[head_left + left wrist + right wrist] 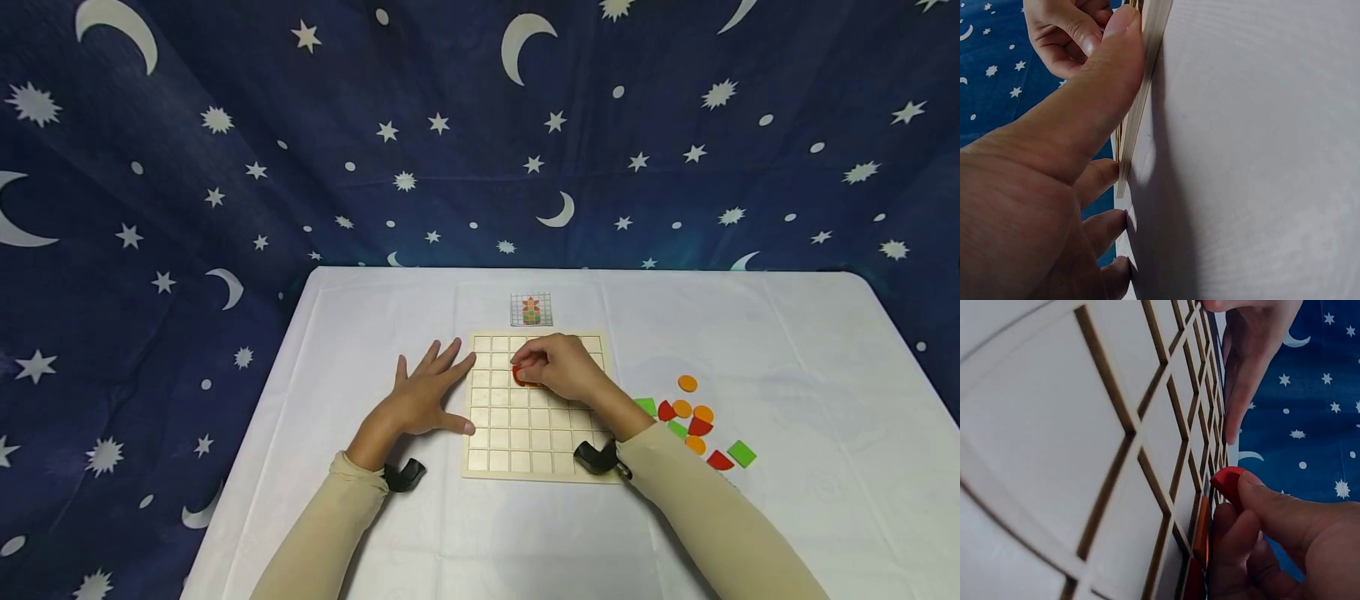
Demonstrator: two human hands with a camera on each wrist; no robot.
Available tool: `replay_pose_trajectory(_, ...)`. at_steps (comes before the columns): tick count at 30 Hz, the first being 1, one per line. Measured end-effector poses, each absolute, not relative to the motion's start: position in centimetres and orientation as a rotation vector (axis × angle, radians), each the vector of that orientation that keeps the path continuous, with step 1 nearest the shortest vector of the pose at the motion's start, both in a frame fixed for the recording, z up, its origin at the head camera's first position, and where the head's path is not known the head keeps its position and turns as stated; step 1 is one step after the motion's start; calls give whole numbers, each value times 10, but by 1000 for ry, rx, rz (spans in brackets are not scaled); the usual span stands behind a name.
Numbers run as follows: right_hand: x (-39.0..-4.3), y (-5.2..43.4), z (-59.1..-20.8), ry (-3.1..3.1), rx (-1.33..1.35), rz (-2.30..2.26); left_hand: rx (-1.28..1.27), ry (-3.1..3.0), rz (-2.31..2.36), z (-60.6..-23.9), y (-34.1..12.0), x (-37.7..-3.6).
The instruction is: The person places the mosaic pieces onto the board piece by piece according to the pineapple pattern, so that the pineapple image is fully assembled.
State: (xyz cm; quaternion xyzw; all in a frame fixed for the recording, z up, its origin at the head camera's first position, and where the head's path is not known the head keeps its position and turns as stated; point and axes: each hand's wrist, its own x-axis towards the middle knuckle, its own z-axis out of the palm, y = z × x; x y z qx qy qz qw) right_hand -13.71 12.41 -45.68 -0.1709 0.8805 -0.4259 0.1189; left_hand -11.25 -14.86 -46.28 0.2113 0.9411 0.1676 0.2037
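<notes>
A light wooden grid board (pixel 501 417) lies on the white table. My right hand (pixel 567 367) is over its upper middle cells and pinches a red wedge-shaped piece (pixel 1227 482) between thumb and fingertips. Just below that piece, the right wrist view shows an orange piece (pixel 1202 532) and another red piece (pixel 1195 580) set in the grid, partly hidden by my fingers. With fingers spread, my left hand (pixel 420 402) rests at the board's left side. Its thumb (pixel 1100 75) touches the board's edge in the left wrist view.
A small pattern card (pixel 531 309) with a coloured figure on a grid lies behind the board. Right of the board, partly behind my right forearm, are loose orange discs (pixel 687 383), red wedges (pixel 720 461) and green pieces (pixel 742 453). A dark star-patterned cloth (pixel 465 200) hangs behind the table.
</notes>
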Motion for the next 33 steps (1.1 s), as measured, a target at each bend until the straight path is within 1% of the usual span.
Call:
replay_pose_trajectory(11, -136, 116, -458, 2581, -492, -1234, 591, 2628, 472, -462, -149, -113)
replay_pose_trajectory(18, -136, 116, -458, 2621, -547, -1153, 593, 2629, 468, -462, -149, -112)
replay_pose_trajectory(27, -136, 114, -460, 2704, -518, -1105, 588, 2627, 469, -460, -148, -111)
replay_pose_trajectory(33, -137, 115, -463, 2773, -563, -1073, 582, 2626, 479, -460, -148, -112)
